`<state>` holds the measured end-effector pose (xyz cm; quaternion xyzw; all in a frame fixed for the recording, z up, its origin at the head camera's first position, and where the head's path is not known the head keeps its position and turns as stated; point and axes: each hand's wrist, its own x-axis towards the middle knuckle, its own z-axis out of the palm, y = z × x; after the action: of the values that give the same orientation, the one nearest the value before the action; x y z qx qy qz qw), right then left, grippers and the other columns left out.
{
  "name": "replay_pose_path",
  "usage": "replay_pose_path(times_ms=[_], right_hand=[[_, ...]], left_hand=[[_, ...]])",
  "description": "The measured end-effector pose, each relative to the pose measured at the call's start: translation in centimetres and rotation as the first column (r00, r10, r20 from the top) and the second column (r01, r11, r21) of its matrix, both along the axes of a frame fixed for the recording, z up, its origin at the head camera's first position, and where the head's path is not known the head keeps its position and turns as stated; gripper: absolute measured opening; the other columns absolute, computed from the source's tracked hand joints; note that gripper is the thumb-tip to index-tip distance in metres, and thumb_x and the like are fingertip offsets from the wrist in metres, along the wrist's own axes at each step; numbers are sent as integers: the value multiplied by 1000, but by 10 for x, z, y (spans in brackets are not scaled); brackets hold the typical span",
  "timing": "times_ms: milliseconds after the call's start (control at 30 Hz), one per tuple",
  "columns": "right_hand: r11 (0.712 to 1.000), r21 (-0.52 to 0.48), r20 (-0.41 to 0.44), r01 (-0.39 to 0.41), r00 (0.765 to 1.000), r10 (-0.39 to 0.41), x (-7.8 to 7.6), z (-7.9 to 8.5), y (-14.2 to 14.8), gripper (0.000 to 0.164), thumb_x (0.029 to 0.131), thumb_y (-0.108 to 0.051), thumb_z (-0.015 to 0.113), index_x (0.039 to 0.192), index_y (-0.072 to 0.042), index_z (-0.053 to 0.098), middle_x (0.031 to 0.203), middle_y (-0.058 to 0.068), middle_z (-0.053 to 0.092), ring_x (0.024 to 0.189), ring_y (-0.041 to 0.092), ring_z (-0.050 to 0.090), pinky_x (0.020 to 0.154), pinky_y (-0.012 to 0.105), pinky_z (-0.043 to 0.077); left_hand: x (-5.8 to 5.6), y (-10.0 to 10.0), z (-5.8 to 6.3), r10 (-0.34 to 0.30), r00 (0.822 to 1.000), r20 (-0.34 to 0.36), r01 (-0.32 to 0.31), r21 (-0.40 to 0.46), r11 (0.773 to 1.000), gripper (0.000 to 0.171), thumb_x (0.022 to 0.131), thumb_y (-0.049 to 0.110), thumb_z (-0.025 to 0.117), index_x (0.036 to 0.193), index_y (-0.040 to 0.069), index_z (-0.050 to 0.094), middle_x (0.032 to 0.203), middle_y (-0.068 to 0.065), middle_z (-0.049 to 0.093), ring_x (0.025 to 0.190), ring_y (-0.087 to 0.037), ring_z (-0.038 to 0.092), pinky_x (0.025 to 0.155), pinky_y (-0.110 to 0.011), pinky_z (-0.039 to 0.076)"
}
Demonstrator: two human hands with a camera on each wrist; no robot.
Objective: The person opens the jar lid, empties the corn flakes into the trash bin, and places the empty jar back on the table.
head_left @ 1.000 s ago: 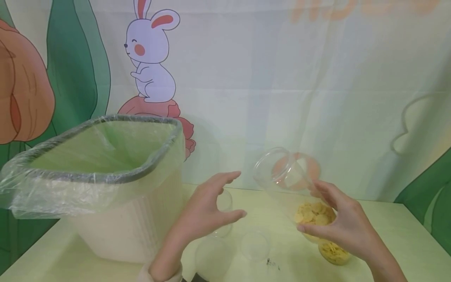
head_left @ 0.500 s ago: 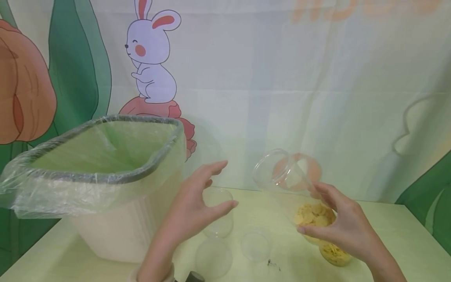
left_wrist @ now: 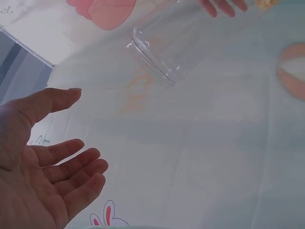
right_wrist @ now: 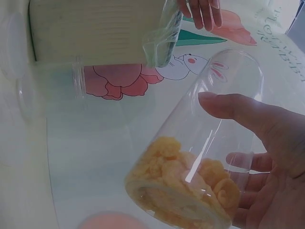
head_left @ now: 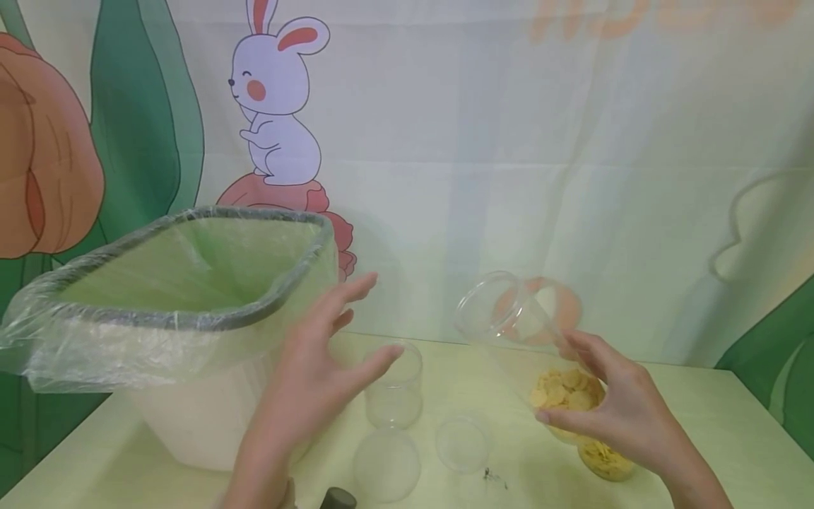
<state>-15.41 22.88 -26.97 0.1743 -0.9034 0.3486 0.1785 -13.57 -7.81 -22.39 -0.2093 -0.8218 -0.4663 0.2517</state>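
Observation:
My right hand [head_left: 617, 403] grips a clear plastic jar [head_left: 502, 346] around its side, thumb in front and fingers behind. The jar tilts with its open mouth to the upper left. Yellow, chip-like snack pieces [right_wrist: 176, 176] lie in its bottom, plain to see in the right wrist view. My left hand [head_left: 311, 367] hovers apart from the jar, beside the bin, with thumb and fingers spread and nothing in them. In the left wrist view, the left hand [left_wrist: 52, 162] shows a bare palm with the fingers slightly bent.
A bin [head_left: 203, 410] lined with a clear bag stands at left. Another clear jar [head_left: 394, 406] stands mid-table, with two round clear lids [head_left: 386, 464] [head_left: 462, 444] in front. Nearby are a dark cap [head_left: 339, 498] and small dark bits [head_left: 492, 477]. A round container of yellow pieces [head_left: 605, 461] sits below my right hand.
My left hand has moved left, away from the held jar and toward the bin, uncovering more of the standing jar. My right hand and its jar stay nearly still.

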Motion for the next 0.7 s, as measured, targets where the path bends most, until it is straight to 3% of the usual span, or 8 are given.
replay_pose_path(times_ms=[133,300,500,700], right_hand=[[1000,5,1,1,1000,-1,0,0,-1,88,57,-30,86,130,-4,44,120,18,56,111,34,52,89,46,42],[1000,14,-5,0,1000,0,-1,-1,-1,87,57,-31,86,129,-4,45,120,17,56,110,33,53,89,48,41],[1000,13,-30,-9,1000,10,-1,-2,-1,86,56,-29,87,129,-6,46,118,17,58,109,32,54,88,48,40],[1000,12,-43,-19,999,19,-1,-3,-2,86,56,-28,87,128,-7,47,117,16,59,108,31,54,88,47,41]], left_hand=[[3,-6,4,17,1000,-15,-17,20,1000,67,72,10,77,132,13,46,134,3,47,124,-9,41,99,-27,37],[8,-15,8,33,995,-93,-29,50,998,68,71,4,76,132,13,47,132,5,48,122,-7,42,99,-30,38],[14,-24,11,110,976,-186,-100,61,993,65,70,0,76,129,11,50,127,0,53,118,-8,46,95,-21,39],[21,-32,15,172,970,-174,-158,92,983,67,69,-2,76,130,9,49,126,0,54,118,-7,47,94,-18,39]])
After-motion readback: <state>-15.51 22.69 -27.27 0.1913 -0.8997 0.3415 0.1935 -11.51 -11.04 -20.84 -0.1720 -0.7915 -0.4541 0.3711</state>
